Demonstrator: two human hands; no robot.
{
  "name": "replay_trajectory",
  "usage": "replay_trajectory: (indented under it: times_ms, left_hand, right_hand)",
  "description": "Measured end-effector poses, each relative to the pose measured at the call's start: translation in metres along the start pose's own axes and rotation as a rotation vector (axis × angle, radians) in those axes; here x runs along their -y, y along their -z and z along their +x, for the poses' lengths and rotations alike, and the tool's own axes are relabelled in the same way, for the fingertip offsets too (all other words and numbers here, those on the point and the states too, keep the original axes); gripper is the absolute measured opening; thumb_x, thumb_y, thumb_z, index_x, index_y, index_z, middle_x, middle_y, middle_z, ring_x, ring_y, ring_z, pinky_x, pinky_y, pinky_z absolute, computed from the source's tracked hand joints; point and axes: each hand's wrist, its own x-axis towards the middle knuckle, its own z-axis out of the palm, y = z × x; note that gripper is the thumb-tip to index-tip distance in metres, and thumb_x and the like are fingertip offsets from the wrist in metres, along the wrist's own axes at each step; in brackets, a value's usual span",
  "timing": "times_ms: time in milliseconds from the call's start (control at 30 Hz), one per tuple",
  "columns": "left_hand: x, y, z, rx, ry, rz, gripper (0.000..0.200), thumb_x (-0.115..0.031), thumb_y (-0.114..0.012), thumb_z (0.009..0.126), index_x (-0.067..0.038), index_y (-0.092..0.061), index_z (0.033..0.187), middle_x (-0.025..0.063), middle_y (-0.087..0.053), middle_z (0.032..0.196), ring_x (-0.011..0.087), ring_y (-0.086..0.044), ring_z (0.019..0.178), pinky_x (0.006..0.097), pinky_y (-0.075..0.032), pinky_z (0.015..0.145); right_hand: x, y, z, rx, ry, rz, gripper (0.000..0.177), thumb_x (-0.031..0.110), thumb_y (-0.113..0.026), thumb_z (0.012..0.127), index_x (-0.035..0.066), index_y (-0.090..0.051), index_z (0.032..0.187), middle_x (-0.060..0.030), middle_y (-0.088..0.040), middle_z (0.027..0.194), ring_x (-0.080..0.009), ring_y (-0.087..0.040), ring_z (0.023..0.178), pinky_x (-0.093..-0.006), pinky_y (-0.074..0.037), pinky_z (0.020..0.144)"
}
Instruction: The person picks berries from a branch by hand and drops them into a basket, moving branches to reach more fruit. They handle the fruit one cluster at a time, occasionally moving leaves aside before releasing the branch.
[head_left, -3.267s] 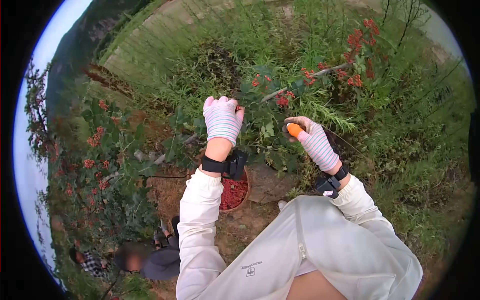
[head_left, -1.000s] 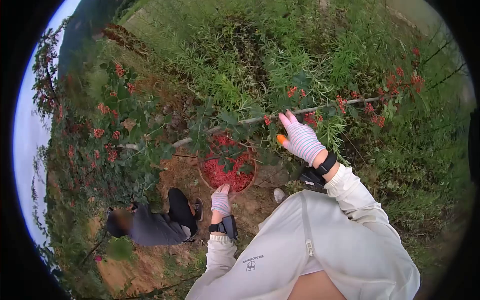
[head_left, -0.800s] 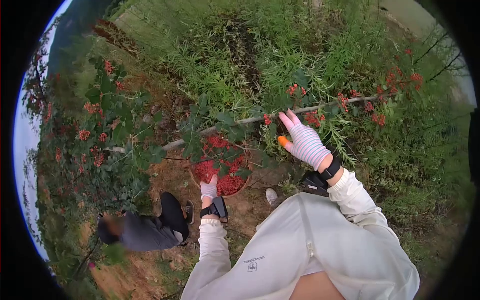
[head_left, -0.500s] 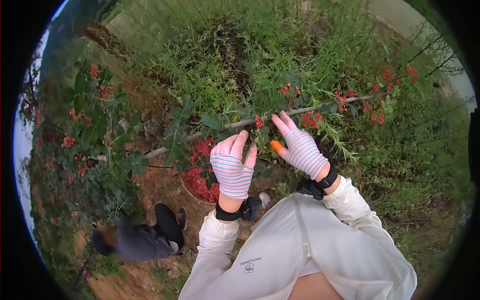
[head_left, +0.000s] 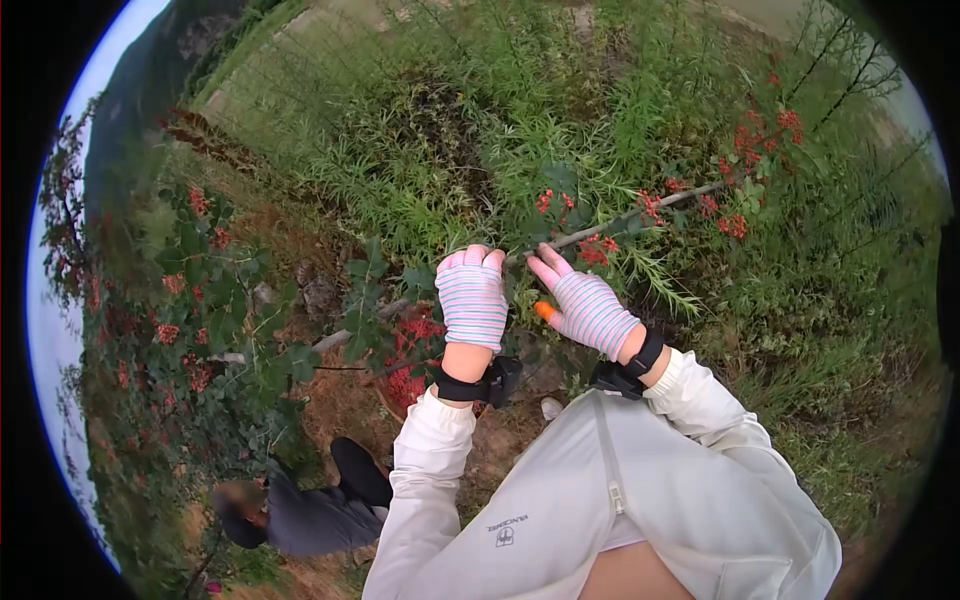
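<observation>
- Left hand [head_left: 472, 300]: striped knit glove, back of the hand toward the camera. Forearm raised steeply from a white sleeve [head_left: 425, 470]. Fingers [head_left: 478, 258] bent over and closed on the branch [head_left: 628, 217], knuckles uppermost.
- Right hand [head_left: 588, 308]: matching glove, forearm angled up and inward from the right. Fingers [head_left: 545, 268] straight, tips touching the branch just beside the left hand. Thumb held apart below them and tipped with an orange cap [head_left: 543, 311], so the hand stands spread, not clamped.
- Branch: thin, grey and leafy. It slants from lower left to upper right across the middle of the view, at chest height in front of the person, and passes under both sets of fingertips.
- Berry cluster [head_left: 597, 250]: red, hanging on the branch just right of the right hand's fingertips, with more clusters farther along.
- Wrist strap [head_left: 470, 385]: black, with a small box, and a like one on the right wrist.
- Heap of red berries [head_left: 412, 345]: on the ground below the left hand, partly hidden by leaves.
- Second person [head_left: 310, 515]: crouched at lower left, well apart.
</observation>
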Motion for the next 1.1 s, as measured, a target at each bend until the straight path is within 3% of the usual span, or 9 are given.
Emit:
replay_trajectory:
  times_ms: [200, 400, 533, 600, 767, 867, 933, 1033, 1100]
  left_hand:
    - [0.008, -0.019, 0.000, -0.026, 0.025, -0.016, 0.028, -0.003, -0.065, 0.059, -0.007, -0.059, 0.086, 0.0086, -0.056, 0.085, 0.0290, -0.053, 0.082, 0.0399, -0.040, 0.075]
    - [0.015, 0.028, 0.010, -0.464, 0.266, 0.004, 0.009, -0.001, -0.061, 0.072, -0.002, -0.059, 0.081, 0.0104, -0.058, 0.082, 0.0268, -0.055, 0.073, 0.0359, -0.044, 0.066]
    - [-0.012, 0.076, -0.070, -0.099, 0.131, -0.264, 0.011, -0.001, -0.062, 0.071, -0.001, -0.062, 0.082, 0.0119, -0.059, 0.079, 0.0271, -0.057, 0.070, 0.0331, -0.046, 0.063]
    - [-0.006, 0.057, -0.142, 0.256, 0.398, -0.366, 0.012, -0.004, -0.062, 0.072, -0.002, -0.064, 0.083, 0.0132, -0.060, 0.082, 0.0283, -0.059, 0.071, 0.0342, -0.047, 0.064]
    - [0.064, -0.015, -0.263, 0.290, 0.676, 0.107, 0.026, -0.015, -0.063, 0.073, -0.005, -0.062, 0.097, 0.0150, -0.059, 0.099, 0.0318, -0.060, 0.079, 0.0403, -0.048, 0.073]
    - [0.057, -0.011, -0.238, 0.687, 0.838, 0.266, 0.035, -0.018, -0.060, 0.077, -0.005, -0.056, 0.109, 0.0184, -0.056, 0.109, 0.0348, -0.057, 0.094, 0.0404, -0.048, 0.077]
    - [0.036, 0.014, -0.189, 0.748, 0.706, -0.117, 0.027, -0.023, -0.057, 0.081, -0.003, -0.062, 0.098, 0.0172, -0.064, 0.089, 0.0347, -0.062, 0.082, 0.0390, -0.049, 0.071]
    - [-0.006, 0.037, -0.101, 0.116, 0.436, -0.353, 0.019, -0.023, -0.060, 0.079, -0.009, -0.063, 0.091, 0.0139, -0.061, 0.071, 0.0302, -0.060, 0.066, 0.0381, -0.047, 0.063]
    - [-0.004, 0.029, -0.049, -0.092, 0.194, -0.277, 0.034, -0.021, -0.064, 0.074, -0.005, -0.058, 0.103, 0.0104, -0.062, 0.085, 0.0270, -0.058, 0.080, 0.0391, -0.043, 0.077]
  right_hand:
    - [-0.006, -0.006, 0.010, -0.113, 0.033, -0.021, 0.058, 0.019, -0.061, 0.076, 0.006, -0.037, 0.127, -0.0156, -0.032, 0.138, -0.0332, -0.060, 0.086, -0.0423, -0.048, 0.077]
    - [-0.006, -0.009, 0.009, -0.037, -0.028, 0.019, 0.055, 0.019, -0.062, 0.075, 0.006, -0.039, 0.124, -0.0171, -0.035, 0.135, -0.0333, -0.060, 0.087, -0.0420, -0.048, 0.077]
    - [-0.006, -0.009, 0.015, -0.076, -0.014, 0.014, 0.057, 0.019, -0.062, 0.075, 0.006, -0.038, 0.125, -0.0178, -0.035, 0.135, -0.0336, -0.060, 0.089, -0.0424, -0.048, 0.079]
    - [-0.005, -0.010, 0.016, -0.092, -0.023, 0.005, 0.058, 0.019, -0.062, 0.075, 0.005, -0.038, 0.126, -0.0178, -0.035, 0.135, -0.0340, -0.059, 0.090, -0.0425, -0.047, 0.080]
    - [-0.006, -0.010, 0.013, -0.073, -0.009, -0.032, 0.061, 0.018, -0.063, 0.073, 0.005, -0.037, 0.127, -0.0180, -0.034, 0.136, -0.0347, -0.059, 0.090, -0.0417, -0.047, 0.081]
    - [0.002, -0.003, 0.015, 0.006, -0.072, -0.056, 0.062, 0.018, -0.064, 0.073, 0.005, -0.037, 0.127, -0.0188, -0.034, 0.136, -0.0334, -0.059, 0.090, -0.0408, -0.049, 0.078]
    - [-0.001, -0.004, 0.013, -0.013, -0.042, -0.059, 0.061, 0.019, -0.064, 0.074, 0.005, -0.037, 0.127, -0.0193, -0.034, 0.136, -0.0327, -0.059, 0.092, -0.0402, -0.049, 0.078]
    - [-0.006, -0.010, 0.014, -0.026, -0.012, -0.077, 0.061, 0.021, -0.063, 0.075, 0.005, -0.036, 0.127, -0.0194, -0.033, 0.136, -0.0330, -0.059, 0.092, -0.0404, -0.049, 0.078]
    - [-0.005, -0.009, 0.014, -0.039, 0.000, -0.090, 0.061, 0.022, -0.062, 0.075, 0.005, -0.036, 0.127, -0.0195, -0.033, 0.136, -0.0331, -0.059, 0.093, -0.0404, -0.049, 0.078]
